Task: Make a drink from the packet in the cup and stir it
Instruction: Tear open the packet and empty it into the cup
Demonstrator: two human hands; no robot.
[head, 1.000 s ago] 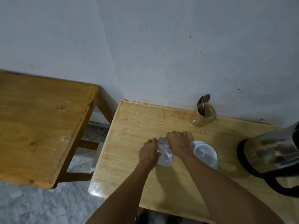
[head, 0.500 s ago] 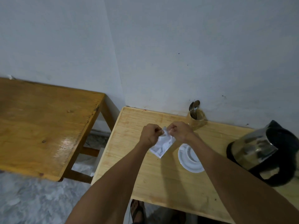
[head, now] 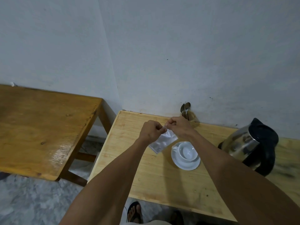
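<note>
A small silvery white packet [head: 162,141] hangs above the light wooden table [head: 162,179]. My left hand [head: 150,129] and my right hand [head: 178,126] both pinch its top edge, fingers closed, the two hands close together. Below and to the right of the packet stands an empty white cup [head: 186,151] on a white saucer [head: 185,164]. Spoons [head: 185,109] stick up from a holder at the wall, just behind my right hand.
A steel kettle [head: 248,143] with a black lid and handle stands at the table's right. A darker wooden table [head: 40,127] sits to the left across a gap. The wall runs right behind both tables. A foot in a sandal [head: 134,211] shows under the table's front edge.
Both hands have lifted the packet off the table and now hold it by its top edge. The view has tilted so that the cup shows uncovered.
</note>
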